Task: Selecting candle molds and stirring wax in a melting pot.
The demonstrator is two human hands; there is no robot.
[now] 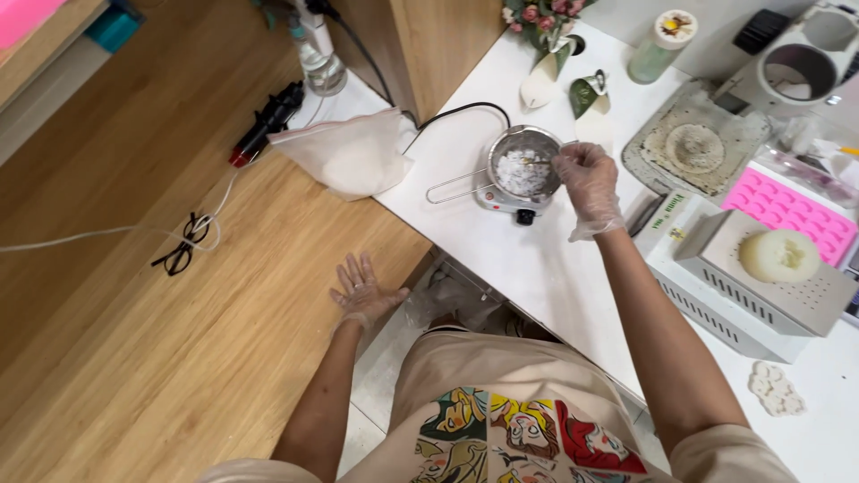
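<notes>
While the gloved right hand pinches something too small to identify over a small metal pot of white flakes (on a hotplate), the left hand rests spread flat and empty on the wooden counter, seemingly for balance.

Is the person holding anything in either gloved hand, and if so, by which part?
The left hand lies flat and open on the wooden table, holding nothing. The right hand is closed at the rim of the small metal pot of white flakes; what it grips cannot be told.
</notes>
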